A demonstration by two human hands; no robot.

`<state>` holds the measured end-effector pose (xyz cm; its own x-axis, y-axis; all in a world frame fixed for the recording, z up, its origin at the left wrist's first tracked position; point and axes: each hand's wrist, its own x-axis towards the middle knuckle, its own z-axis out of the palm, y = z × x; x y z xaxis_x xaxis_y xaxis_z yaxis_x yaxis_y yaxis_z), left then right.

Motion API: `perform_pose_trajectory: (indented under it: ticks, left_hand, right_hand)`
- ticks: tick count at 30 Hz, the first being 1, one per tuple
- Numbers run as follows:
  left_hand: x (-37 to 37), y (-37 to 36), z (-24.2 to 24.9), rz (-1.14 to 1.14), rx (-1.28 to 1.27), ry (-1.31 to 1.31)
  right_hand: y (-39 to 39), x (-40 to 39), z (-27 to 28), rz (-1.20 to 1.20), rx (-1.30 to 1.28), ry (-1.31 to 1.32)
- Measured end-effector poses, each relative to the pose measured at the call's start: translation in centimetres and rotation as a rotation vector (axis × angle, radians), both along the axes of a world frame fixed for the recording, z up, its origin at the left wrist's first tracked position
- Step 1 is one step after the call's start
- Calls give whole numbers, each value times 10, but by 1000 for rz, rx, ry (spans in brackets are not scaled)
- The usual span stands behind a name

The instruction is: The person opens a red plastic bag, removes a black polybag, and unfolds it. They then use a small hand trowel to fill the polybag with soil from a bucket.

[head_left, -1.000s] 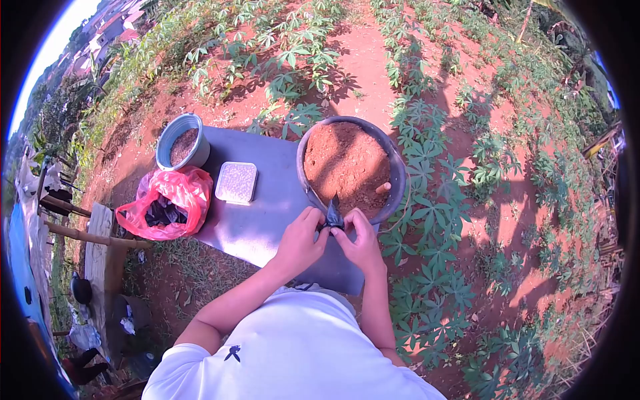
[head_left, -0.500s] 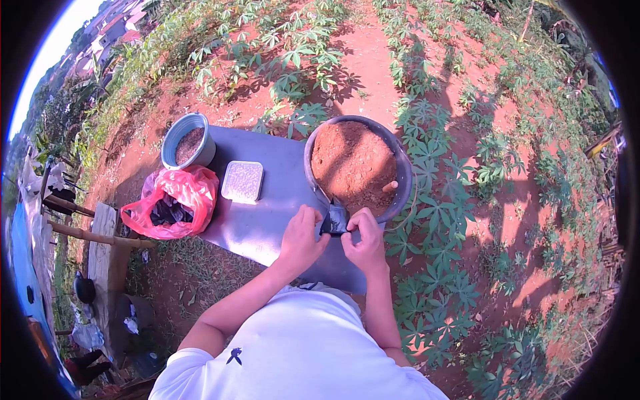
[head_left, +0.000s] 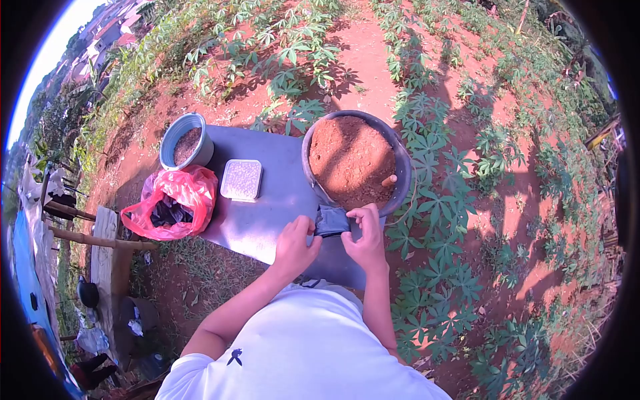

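Between my two hands is a small black plastic bag [head_left: 329,221], close in front of the bucket [head_left: 406,175] of reddish-brown soil [head_left: 348,157]. My left hand [head_left: 295,245] pinches the bag's left edge with bent fingers. On the opposite edge, my right hand [head_left: 366,237] grips the plastic between thumb and fingers. The bag looks flattish and its top faces the bucket; what is inside it, if anything, cannot be made out. A stubby tan handle [head_left: 389,181] sticks up from the soil at the bucket's right side.
On the grey table [head_left: 273,150] stand a clear square box [head_left: 241,179] of pale grains, a light-blue pot [head_left: 209,145] of dark material and a red plastic bag [head_left: 203,187] with black plastic inside. Leafy plants [head_left: 437,200] grow beside the table. A bamboo pole [head_left: 100,240] juts in at left.
The black bag has been spread wider and squarer between my hands. My left hand has shifted slightly left and down, and my right hand remains at the bag's right edge.
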<state>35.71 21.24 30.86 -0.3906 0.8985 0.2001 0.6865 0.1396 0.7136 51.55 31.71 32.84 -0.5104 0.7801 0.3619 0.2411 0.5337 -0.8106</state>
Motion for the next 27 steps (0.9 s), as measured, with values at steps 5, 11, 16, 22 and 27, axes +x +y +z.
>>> perform_pose_trajectory:
  ticks: [5,11,16,22,27]
  left_hand:
    - [0,6,15,-42,-50,-51]
    - [14,19,22,-111,19,35]
    - [10,18,22,-36,55,-185]
    - [-12,14,26,23,210,-99]
    - [-23,11,17,65,180,-55]
  right_hand:
    - [-1,-8,10,78,52,6]
    - [-7,-24,11,179,130,47]
    - [-8,-20,18,82,-45,-52]
    - [4,-35,24,104,5,-18]
    - [10,-38,28,145,19,-43]
